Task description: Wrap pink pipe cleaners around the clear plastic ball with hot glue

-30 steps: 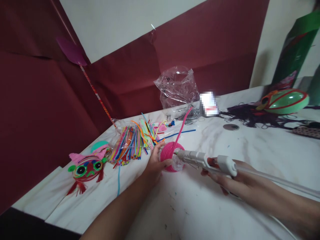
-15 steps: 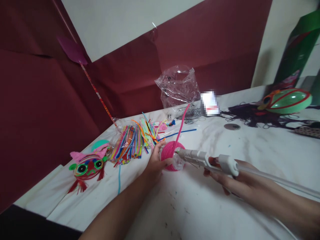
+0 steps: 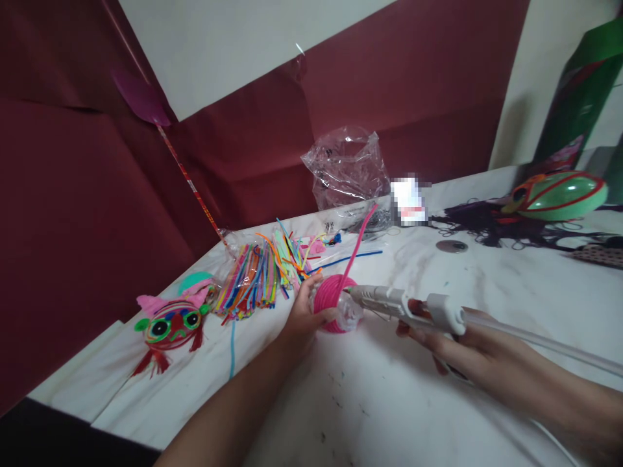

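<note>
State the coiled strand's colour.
The coiled strand in the left hand is bright pink, shown in the head view.

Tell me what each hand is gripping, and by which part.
The left hand holds the pink coil by its left side. The right hand grips the glue gun from below, toward its rear.

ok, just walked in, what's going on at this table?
A person's left hand holds a pink coil wound around something clear, with one pink end sticking up. The right hand grips a glue gun, its tip right by the coil; whether it touches, I can't tell. Off to the left on the table lie colourful pipe cleaners and a decorated toy face.
</note>
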Tool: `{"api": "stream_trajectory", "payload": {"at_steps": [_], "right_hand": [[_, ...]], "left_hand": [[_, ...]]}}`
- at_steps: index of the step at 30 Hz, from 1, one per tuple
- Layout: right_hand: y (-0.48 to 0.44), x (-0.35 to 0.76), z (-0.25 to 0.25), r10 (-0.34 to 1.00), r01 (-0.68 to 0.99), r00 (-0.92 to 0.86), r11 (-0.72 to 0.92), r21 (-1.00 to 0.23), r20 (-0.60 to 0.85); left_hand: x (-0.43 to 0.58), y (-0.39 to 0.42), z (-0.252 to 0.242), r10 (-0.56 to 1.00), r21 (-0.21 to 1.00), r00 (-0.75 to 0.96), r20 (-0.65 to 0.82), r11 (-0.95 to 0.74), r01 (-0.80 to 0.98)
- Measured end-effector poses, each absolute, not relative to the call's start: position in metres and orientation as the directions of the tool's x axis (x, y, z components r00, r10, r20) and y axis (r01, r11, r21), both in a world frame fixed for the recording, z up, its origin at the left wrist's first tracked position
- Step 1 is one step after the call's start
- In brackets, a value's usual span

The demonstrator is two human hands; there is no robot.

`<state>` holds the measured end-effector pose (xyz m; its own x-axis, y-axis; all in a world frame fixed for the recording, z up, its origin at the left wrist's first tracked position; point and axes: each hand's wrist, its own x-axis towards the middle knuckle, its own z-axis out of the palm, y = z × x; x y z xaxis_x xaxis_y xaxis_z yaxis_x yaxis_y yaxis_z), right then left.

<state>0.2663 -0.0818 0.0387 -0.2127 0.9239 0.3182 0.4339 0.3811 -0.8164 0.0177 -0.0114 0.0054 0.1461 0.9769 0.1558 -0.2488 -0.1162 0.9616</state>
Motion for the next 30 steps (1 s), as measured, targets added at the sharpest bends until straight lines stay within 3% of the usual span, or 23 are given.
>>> {"api": "stream_trajectory", "payload": {"at_steps": [9,13,18,30], "right_hand": [[-0.075,0.276,0.032,0.933,0.508,-0.241,0.356,-0.784,0.268],[-0.074,0.28,0.031,0.965,0.581,-0.216,0.25,-0.774,0.149],[-0.078,0.275,0.037,0.963,0.542,-0.184,0.265,-0.797,0.195],[-0.077,0.276,0.04,0.969,0.585,-0.235,0.207,-0.785,0.08]], "left_hand": [[0.02,-0.013,0.008,0.983,0.965,0.116,0.14,-0.109,-0.238],[0.02,-0.014,0.008,0.983,0.966,0.124,0.139,-0.106,-0.238],[0.02,-0.014,0.008,0.983,0.968,0.121,0.14,-0.11,-0.225],[0.018,-0.013,0.006,0.979,0.972,0.134,0.153,-0.124,-0.202]]}}
